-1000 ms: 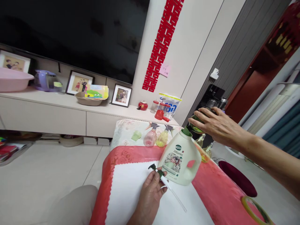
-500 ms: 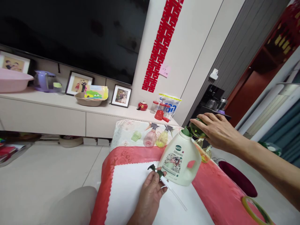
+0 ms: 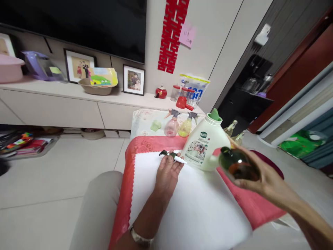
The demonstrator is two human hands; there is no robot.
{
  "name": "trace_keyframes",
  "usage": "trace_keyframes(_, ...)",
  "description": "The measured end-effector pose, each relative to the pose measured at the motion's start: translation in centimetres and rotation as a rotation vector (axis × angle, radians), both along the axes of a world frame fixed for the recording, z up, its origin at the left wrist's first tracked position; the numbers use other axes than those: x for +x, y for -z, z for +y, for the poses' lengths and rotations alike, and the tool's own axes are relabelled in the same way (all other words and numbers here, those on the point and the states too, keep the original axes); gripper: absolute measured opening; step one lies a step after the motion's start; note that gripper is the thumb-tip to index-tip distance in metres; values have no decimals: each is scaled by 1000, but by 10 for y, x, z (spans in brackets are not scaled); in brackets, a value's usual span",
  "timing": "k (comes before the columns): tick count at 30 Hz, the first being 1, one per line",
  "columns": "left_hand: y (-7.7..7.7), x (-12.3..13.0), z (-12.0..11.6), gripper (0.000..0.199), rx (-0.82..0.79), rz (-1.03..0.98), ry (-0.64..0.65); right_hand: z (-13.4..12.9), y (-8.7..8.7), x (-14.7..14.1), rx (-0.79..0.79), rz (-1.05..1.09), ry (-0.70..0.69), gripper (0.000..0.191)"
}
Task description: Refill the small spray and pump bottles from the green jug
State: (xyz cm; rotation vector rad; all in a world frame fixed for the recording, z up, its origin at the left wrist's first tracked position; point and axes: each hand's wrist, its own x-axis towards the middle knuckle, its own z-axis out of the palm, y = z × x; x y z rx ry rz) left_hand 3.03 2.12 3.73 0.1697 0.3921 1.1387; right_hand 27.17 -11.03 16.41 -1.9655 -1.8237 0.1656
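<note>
My left hand (image 3: 168, 170) is closed on a dark green pump dispenser top (image 3: 172, 156) with a white stem, held over the white part of the table. Wrapped round a dark green see-through bottle (image 3: 238, 164) is my right hand (image 3: 262, 178); the bottle is tilted, its neck pointing left. Just left of the bottle stands a large pale green detergent jug (image 3: 208, 142) with a printed label and a side handle. A green funnel-like piece (image 3: 214, 114) sticks up from the jug's mouth. The pump's thin tube is hard to make out.
Behind the jug are a pink spray bottle (image 3: 171, 127), a yellow spray bottle (image 3: 185, 127) and a green lump-like object (image 3: 156, 125). Two clear bottles (image 3: 230, 128) stand at right. A low cabinet (image 3: 52, 104) carries photo frames, a basket and red-lidded jars.
My right hand has moved from above the jug's mouth down to its right side, turning the bottle. My left hand keeps the pump top. The view has shifted.
</note>
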Motion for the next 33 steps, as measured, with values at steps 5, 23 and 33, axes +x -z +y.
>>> trace_keyframes(5, 1, -1, 1, 33, 10, 73, -80, -23, 59, -26, -25, -188, -94, 81)
trace_keyframes(23, -8, 9, -18, 45, 333, 245, 44, -4, 83, -82, 130, -203, -86, 73)
trace_keyframes(33, -7, 8, -20, 35, 381, 71, 134, 5, 104, -90, 346, 47, -87, 72)
